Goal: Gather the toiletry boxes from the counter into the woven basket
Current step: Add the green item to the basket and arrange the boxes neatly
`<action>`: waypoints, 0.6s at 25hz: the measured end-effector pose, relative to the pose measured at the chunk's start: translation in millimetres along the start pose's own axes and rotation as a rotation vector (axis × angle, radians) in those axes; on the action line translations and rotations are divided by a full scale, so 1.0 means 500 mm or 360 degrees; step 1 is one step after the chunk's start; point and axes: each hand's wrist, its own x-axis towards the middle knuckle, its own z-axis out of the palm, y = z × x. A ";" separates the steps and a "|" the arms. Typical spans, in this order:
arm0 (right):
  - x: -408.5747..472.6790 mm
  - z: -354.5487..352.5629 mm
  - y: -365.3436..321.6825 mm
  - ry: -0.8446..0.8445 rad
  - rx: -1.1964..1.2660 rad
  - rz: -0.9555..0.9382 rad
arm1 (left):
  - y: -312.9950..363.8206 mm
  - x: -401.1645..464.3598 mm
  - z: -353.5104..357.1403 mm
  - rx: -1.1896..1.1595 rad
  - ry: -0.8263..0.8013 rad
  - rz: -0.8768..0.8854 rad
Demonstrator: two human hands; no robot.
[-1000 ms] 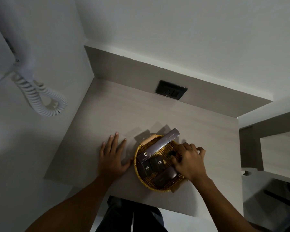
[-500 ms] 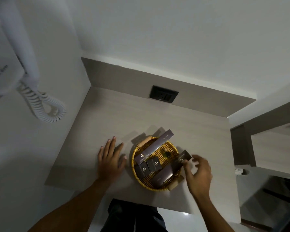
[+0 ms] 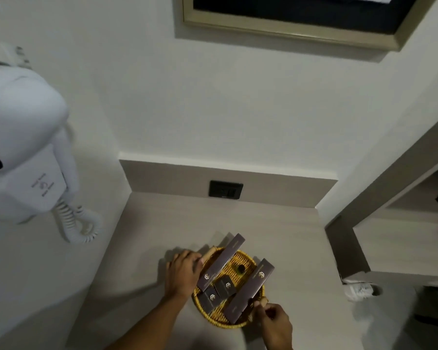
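Note:
The round woven basket (image 3: pixel 238 258) sits near the counter's front edge. In it lie two long dark boxes (image 3: pixel 221 261) (image 3: pixel 249 289) that jut over the rim, two small dark boxes (image 3: pixel 224 286) (image 3: pixel 210 299) and a small dark round item (image 3: pixel 241 268). My left hand (image 3: pixel 183 272) curls against the basket's left side at its wooden handle. My right hand (image 3: pixel 276 322) pinches the wooden handle (image 3: pixel 262 302) at the basket's near right side.
A white wall-mounted hair dryer (image 3: pixel 20 152) with a coiled cord (image 3: pixel 79 223) hangs at the left. A black socket plate (image 3: pixel 225 189) sits in the backsplash. A framed panel (image 3: pixel 288 18) hangs above. A shelf unit (image 3: pixel 390 223) stands at the right.
The view tilted up. My right hand let go of the second long box and moved to the basket's right handle. My left hand shifted from flat on the counter onto the basket's left side.

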 end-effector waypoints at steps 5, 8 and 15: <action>0.029 -0.007 -0.013 -0.0034 0.0019 -0.0082 | 0.003 -0.003 -0.007 0.0015 0.0043 0.0031; 0.063 -0.020 -0.034 -0.0090 -0.0047 -0.0150 | 0.009 -0.012 -0.016 0.0062 0.0054 -0.0008; 0.129 -0.032 -0.121 -0.0120 -0.0215 -0.0300 | 0.033 -0.032 -0.022 0.0044 0.0056 -0.0098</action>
